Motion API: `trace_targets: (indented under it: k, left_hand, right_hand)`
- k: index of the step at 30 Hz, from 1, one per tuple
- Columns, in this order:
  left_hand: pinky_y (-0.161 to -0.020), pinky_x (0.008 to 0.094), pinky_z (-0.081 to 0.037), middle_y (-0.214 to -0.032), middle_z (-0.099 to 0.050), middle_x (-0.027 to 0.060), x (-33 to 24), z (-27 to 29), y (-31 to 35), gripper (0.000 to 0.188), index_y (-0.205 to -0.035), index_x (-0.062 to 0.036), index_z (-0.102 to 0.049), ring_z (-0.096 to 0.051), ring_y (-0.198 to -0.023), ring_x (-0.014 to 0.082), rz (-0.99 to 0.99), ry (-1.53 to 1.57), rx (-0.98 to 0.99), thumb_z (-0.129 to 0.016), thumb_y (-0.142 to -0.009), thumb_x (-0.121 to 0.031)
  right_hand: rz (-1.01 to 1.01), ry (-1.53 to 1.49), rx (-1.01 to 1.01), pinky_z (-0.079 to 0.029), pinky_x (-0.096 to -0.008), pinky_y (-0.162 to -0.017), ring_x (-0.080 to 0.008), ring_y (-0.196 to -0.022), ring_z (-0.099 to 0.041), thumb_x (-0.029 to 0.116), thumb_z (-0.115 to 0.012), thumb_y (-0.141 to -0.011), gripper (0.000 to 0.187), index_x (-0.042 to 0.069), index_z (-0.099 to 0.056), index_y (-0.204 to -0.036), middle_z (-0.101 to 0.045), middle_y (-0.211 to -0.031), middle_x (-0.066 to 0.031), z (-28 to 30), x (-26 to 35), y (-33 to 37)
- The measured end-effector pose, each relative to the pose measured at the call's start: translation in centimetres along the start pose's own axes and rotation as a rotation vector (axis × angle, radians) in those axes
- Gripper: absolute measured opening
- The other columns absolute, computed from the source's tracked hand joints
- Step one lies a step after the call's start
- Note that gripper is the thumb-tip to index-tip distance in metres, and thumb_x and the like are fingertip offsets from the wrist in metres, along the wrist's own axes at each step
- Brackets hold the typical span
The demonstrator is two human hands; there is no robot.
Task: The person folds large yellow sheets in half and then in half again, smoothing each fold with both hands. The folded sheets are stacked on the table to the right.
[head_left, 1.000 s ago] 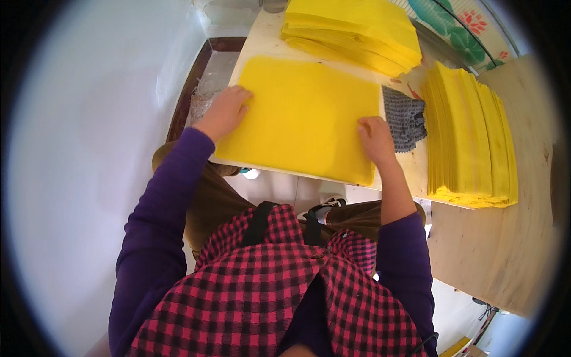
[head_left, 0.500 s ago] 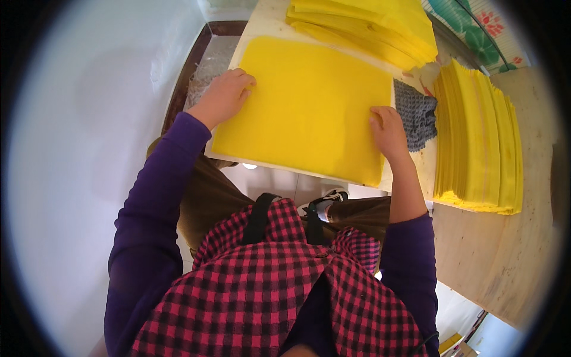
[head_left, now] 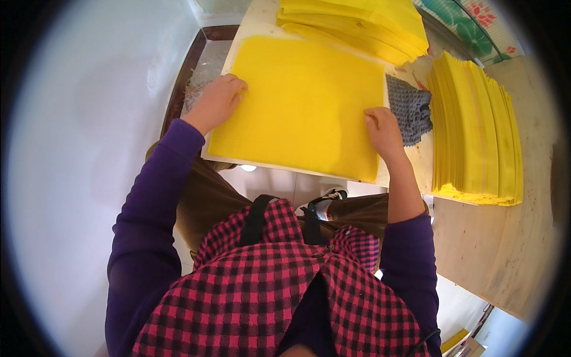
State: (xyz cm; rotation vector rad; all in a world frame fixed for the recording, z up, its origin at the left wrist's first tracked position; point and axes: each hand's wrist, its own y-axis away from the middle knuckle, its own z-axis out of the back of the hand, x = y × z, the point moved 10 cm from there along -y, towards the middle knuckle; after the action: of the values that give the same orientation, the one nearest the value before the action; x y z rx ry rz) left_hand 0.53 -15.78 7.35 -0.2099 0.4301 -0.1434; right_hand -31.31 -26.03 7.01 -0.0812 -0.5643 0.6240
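Though your view has shifted slightly, your left hand (head_left: 217, 102) and right hand (head_left: 385, 132) stay at opposite side edges of the yellow sheet (head_left: 303, 110), both curled, can't tell if gripping; sheet flat on worktop (head_left: 422, 162), placement apparently unchanged.

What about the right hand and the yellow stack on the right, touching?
Apart. The head view shows grey cloth and bare table between right hand and yellow stack.
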Motion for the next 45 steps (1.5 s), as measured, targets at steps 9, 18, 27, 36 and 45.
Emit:
trace_targets:
  k: [9,18,27,36,45]
  left_hand:
    - [-0.09,0.0412,-0.043,-0.102,-0.06,0.0146,-1.5,-0.3,3.8,0.018,-0.101,-0.0016,-0.061,-0.054,-0.103,0.0343,-0.065,0.071,0.054,-0.056,-0.083,0.0]
    - [-0.085,0.0429,-0.046,-0.096,-0.062,0.014,1.1,1.8,0.4,0.011,-0.09,-0.0031,-0.062,-0.056,-0.097,0.0355,-0.061,0.051,-0.172,-0.058,-0.08,-0.003]
    - [-0.083,0.0425,-0.046,-0.095,-0.062,0.0149,0.4,1.1,2.8,0.009,-0.089,-0.0028,-0.061,-0.057,-0.095,0.0352,-0.087,0.106,-0.128,-0.058,-0.081,-0.003]
    - [-0.089,0.0395,-0.044,-0.1,-0.06,0.0155,0.5,1.0,4.4,0.012,-0.095,-0.002,-0.061,-0.055,-0.099,0.0345,-0.081,0.117,-0.056,-0.056,-0.084,-0.001]
    - [-0.087,0.0412,-0.045,-0.099,-0.06,0.0147,1.0,1.9,3.0,0.014,-0.093,-0.0038,-0.062,-0.055,-0.099,0.0349,-0.051,0.095,-0.124,-0.058,-0.081,0.0]
  right_hand:
    - [0.054,-0.004,0.031,-0.043,-0.0417,-0.092,-0.0381,-0.103,-0.054,0.007,-0.057,-0.086,0.02,-0.002,-0.061,-0.103,-0.061,-0.103,-0.0196,0.7,2.6,5.4]
    - [0.031,0.028,0.002,-0.043,-0.0427,-0.091,-0.038,-0.102,-0.054,0.007,-0.057,-0.086,0.02,-0.002,-0.061,-0.103,-0.06,-0.104,-0.0192,-0.1,2.9,2.2]
    - [0.003,0.058,0.012,-0.042,-0.041,-0.094,-0.0368,-0.106,-0.054,0.01,-0.058,-0.087,0.022,0.0,-0.06,-0.107,-0.06,-0.109,-0.0187,-0.8,3.1,4.5]
    - [-0.009,0.003,0.02,-0.042,-0.0423,-0.093,-0.0369,-0.105,-0.053,0.011,-0.059,-0.087,0.024,-0.001,-0.061,-0.107,-0.06,-0.11,-0.019,-0.1,3.1,4.7]
    - [-0.035,0.015,-0.018,-0.043,-0.0429,-0.092,-0.0371,-0.104,-0.053,0.013,-0.057,-0.088,0.022,-0.001,-0.062,-0.105,-0.06,-0.109,-0.0189,-0.3,2.7,2.8]
